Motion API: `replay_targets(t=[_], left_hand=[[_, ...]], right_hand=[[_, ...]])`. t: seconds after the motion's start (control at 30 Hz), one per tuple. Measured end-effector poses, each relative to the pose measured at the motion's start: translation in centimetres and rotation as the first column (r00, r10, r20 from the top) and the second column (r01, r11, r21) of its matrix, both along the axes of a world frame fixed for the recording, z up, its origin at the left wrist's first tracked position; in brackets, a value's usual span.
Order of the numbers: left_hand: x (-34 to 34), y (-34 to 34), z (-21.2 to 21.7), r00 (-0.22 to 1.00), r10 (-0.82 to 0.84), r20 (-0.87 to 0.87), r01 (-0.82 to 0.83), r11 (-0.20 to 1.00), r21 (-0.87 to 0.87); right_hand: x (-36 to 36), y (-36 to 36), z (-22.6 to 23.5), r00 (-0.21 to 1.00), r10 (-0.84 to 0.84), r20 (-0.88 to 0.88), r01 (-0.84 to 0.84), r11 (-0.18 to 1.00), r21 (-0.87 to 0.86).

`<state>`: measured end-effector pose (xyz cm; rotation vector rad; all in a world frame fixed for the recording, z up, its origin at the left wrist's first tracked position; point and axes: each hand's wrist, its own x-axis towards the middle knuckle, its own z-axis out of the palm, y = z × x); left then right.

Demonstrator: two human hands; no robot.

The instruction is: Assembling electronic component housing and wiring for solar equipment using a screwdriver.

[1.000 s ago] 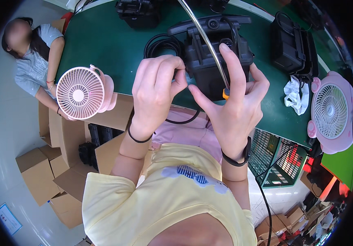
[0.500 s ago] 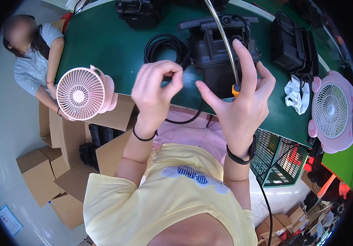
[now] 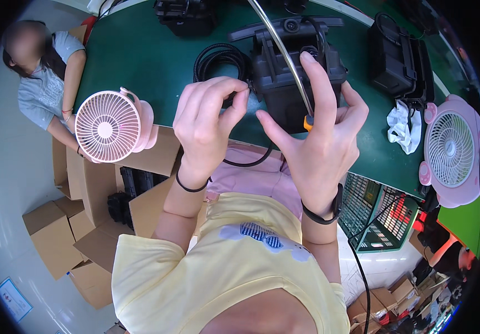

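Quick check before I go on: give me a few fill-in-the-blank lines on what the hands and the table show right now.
1. The black boxy device stands on a ____ table.
2. The right hand holds a thin tool with an ____ tip against the device.
3. The small round fan beside the left hand is ____.
4. The coiled corrugated hose is ____.

Missing words: green; orange; pink; black

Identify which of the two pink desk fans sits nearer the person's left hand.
The round pink fan at the table's left edge, beside the left hand; the eared fan stands far right.
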<state>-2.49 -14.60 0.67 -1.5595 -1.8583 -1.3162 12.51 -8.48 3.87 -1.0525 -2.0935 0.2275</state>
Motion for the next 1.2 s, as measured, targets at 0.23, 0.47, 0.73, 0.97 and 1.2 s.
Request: replay_targets(t=[0.23, 0.47, 0.73, 0.97, 1.2], left_hand=[[0.1, -0.1, 0.4, 0.998, 0.020, -0.054, -0.020, 1.000, 0.001], [0.0, 0.1, 0.5, 0.987, 0.068, -0.145, -0.068, 0.998, 0.003], [-0.3, 0.5, 0.7, 0.989, 0.057, -0.134, -0.064, 0.997, -0.047], [-0.9, 0.3, 0.0, 0.995, 0.013, -0.099, -0.017, 0.999, -0.042], [-0.3, -0.9, -1.9, 0.982, -0.065, 0.177, 0.084, 0.991, -0.104]], right_hand=[[-0.2, -0.2, 0.1, 1.000, 0.011, -0.006, -0.011, 1.000, -0.015], [-0.2, -0.4, 0.1, 1.000, 0.022, -0.002, -0.022, 0.999, -0.022], [-0.5, -0.4, 0.2, 1.000, -0.001, 0.018, 0.002, 1.000, -0.027], [-0.5, -0.2, 0.1, 1.000, -0.002, 0.013, 0.002, 1.000, -0.007], [0.0, 0.7, -0.2, 1.000, 0.001, -0.024, 0.000, 1.000, 0.021]])
